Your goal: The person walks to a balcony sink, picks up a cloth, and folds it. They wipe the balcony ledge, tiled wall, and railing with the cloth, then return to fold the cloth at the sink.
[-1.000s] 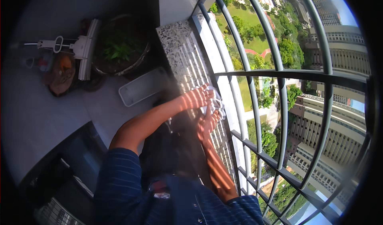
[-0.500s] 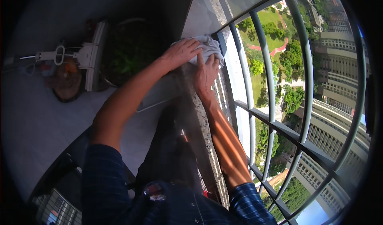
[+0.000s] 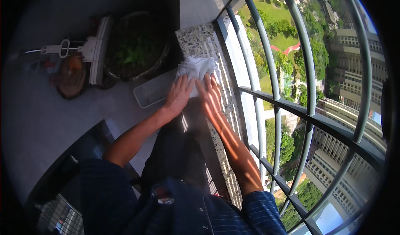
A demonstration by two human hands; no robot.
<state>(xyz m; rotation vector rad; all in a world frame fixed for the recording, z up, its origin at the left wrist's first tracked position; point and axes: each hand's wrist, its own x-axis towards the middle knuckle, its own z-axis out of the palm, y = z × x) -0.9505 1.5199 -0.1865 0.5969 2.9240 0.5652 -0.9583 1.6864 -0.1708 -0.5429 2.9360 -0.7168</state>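
A pale grey-white cloth, rumpled and folded, lies at the inner edge of the speckled stone ledge. My left hand holds its near left side, the fingers long over the fabric. Beside it, my right hand grips the near right side, with sunlight stripes across its back and forearm. A strip of the cloth shows between the two hands. Both thumbs are mostly hidden.
Metal window bars run along the right, with trees and buildings far below. Left of the ledge stand a long shallow tray, a round plant pot and a white squeeze mop. A dark piece of furniture is at the lower left.
Both hands have drawn the cloth back toward me and slightly left, away from the far corner by the window frame. More of the ledge and the tray now shows.
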